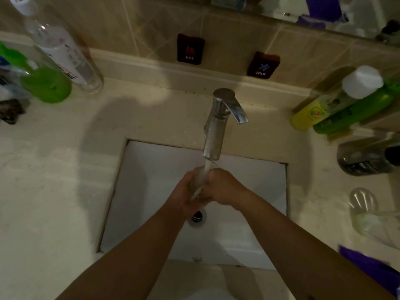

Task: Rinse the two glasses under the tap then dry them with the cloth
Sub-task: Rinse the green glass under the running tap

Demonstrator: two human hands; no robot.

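Dark red tags on the beige tile wall carry the only clear writing: "HOT" (190,49) on the left one and "COLD" (263,64) on the right one. Bottle labels at both sides are too blurred to read.

The counter (54,180) is pale, marble-like stone around a white square sink (138,191), with a mirror strip along the top edge. A chrome tap (216,126) runs a stream of water (206,167) down onto a glass (195,187) held over the basin above the drain (197,216). The left hand (184,195) wraps its fingers around the glass from the left; the right hand (223,187) closes on it from the right.

The second glass (365,211) lies on its side on the counter to the right of the sink, well apart from the hands, with the purple cloth (372,267) just nearer the viewer at the right edge.

Bottles crowd both far corners: green and clear ones on the left, yellow, green and dark ones on the right. The counter left of the basin lies bare.
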